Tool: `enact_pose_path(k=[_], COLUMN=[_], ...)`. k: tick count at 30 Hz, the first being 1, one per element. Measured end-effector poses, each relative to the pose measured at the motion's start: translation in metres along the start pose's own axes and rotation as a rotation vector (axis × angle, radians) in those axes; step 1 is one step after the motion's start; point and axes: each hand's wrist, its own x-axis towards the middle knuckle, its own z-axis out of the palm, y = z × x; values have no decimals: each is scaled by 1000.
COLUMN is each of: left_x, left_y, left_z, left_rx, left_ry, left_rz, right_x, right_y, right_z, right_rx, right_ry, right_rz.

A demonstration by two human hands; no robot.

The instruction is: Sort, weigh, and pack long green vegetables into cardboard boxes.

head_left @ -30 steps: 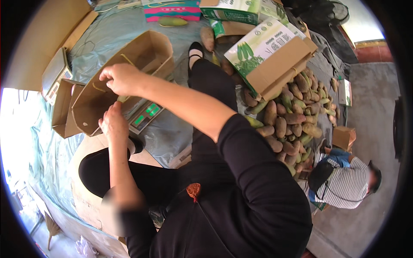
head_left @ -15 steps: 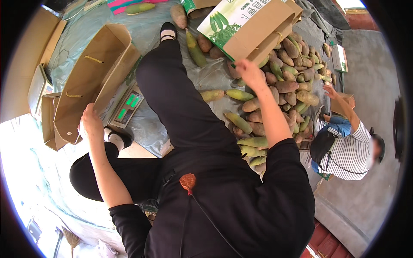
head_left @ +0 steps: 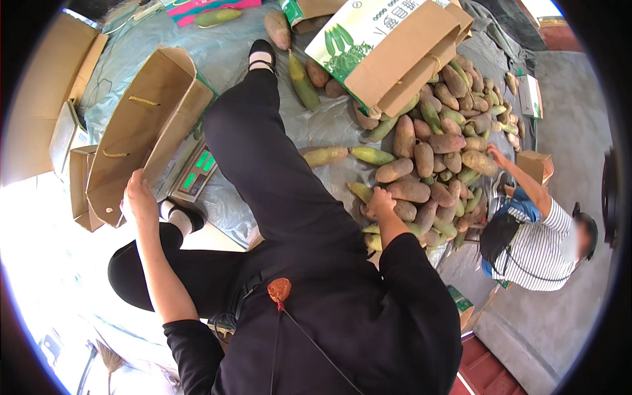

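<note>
My left hand is closed on the near rim of an open cardboard carton with yellow rope handles. The carton tilts beside a digital scale with a lit green display; whether it rests on the scale I cannot tell. On the right, my right hand is closed around the right end of a green radish at the near left edge of a heap. Its fingertips are partly hidden. The heap mixes green radishes and earthy reddish-brown roots.
A white and green carton with open brown flaps lies at the heap's far side. Plastic sheeting covers the floor. Another person in a striped shirt reaches to the heap from the right. More cardboard stands at far left.
My right hand has come down from the white carton's flap to the green radish at the near edge of the heap. The left hand stays on the open carton's rim.
</note>
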Motion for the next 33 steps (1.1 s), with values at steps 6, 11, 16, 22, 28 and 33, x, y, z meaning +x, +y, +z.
enact_pose_path(k=[6, 11, 16, 22, 28, 33], left_x=[2, -2, -2, -2, -6, -4], left_y=[0, 2, 12, 16, 4, 16], left_z=[3, -3, -12, -10, -12, -22], left_rx=[14, 26, 20, 38, 28, 19], left_ry=[-21, -16, -38, -46, -49, -97], left_rz=[-24, -36, -30, -25, -72, -62], right_x=[-9, -1, 0, -70, -189, -239], right_y=[-9, -14, -32, -116, -234, -328], right_z=[4, -5, -53, -221, -335, -331], right_rx=[-107, 16, 367, 692, 663, 367], right_ry=[79, 81, 418, 813, 1060, 1059], right_rz=[31, -14, -290, -811, -1421, -1533])
